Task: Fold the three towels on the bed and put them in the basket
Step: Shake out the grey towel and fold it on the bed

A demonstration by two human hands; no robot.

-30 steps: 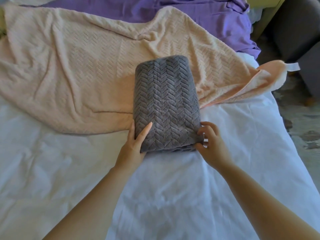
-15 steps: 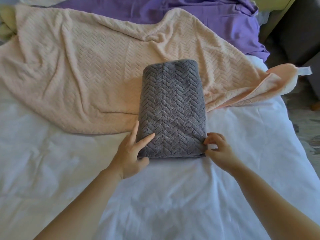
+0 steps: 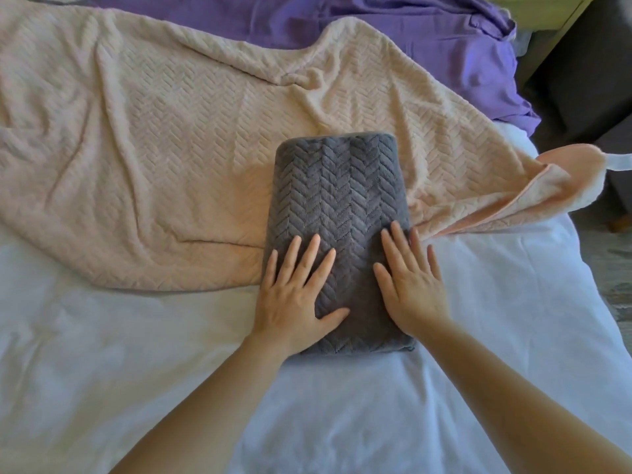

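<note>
A grey herringbone towel [image 3: 338, 186], folded into a thick rectangle, lies in the middle of the bed, partly on top of a spread-out peach towel [image 3: 164, 159]. My left hand [image 3: 294, 299] lies flat on the grey towel's near left part, fingers straight and spread. My right hand [image 3: 410, 285] lies flat on its near right part, fingers straight, the outer ones over the towel's right edge. A purple towel [image 3: 410, 39] lies crumpled at the far side of the bed. The basket is out of view.
The white bed sheet [image 3: 119, 371] covers the near half of the bed. The bed's right edge runs past the peach towel's folded corner [image 3: 564, 179], with floor and dark furniture [image 3: 588, 80] beyond it.
Both hands left the grey towel's near corners and moved up onto its top, where they now press flat with straight fingers. The towel lies nearer to me on the sheet.
</note>
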